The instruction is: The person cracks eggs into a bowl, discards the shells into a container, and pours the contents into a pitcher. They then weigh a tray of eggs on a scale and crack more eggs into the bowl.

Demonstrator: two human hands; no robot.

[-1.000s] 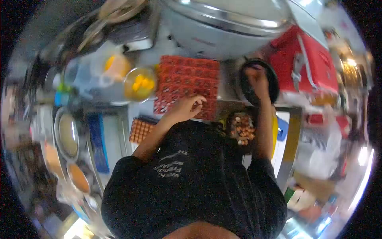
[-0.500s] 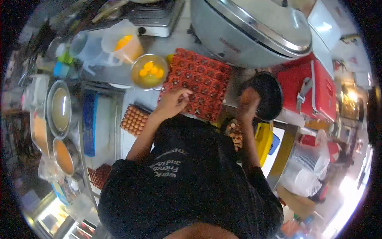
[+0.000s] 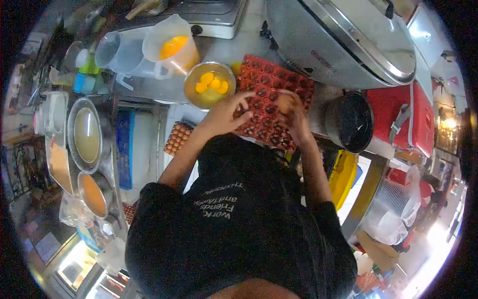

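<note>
My left hand point(image 3: 226, 115) is over the left part of the red egg tray point(image 3: 264, 127), its fingers curled but apart and nothing visible between them. Over the right part of this tray, my right hand point(image 3: 298, 119) has its fingers round a brown egg point(image 3: 285, 103), slightly blurred. The tray's cups look dark. Beside its upper left edge sits a metal bowl point(image 3: 209, 105) with several yolks in clear egg white. A black pot point(image 3: 349, 122) stands to the right of my right hand.
A pitcher with yolks point(image 3: 172, 50), a stove point(image 3: 214, 27) and a large grey cooker point(image 3: 333, 55) stand at the back. A red cooler box point(image 3: 413, 117) is at the right. Lower down are a tray of brown eggs point(image 3: 178, 138) and a yellow container point(image 3: 343, 179).
My right hand has moved left from over the black pot to over the red tray. My left hand remains over the tray's left side, and the whole view has shifted slightly.
</note>
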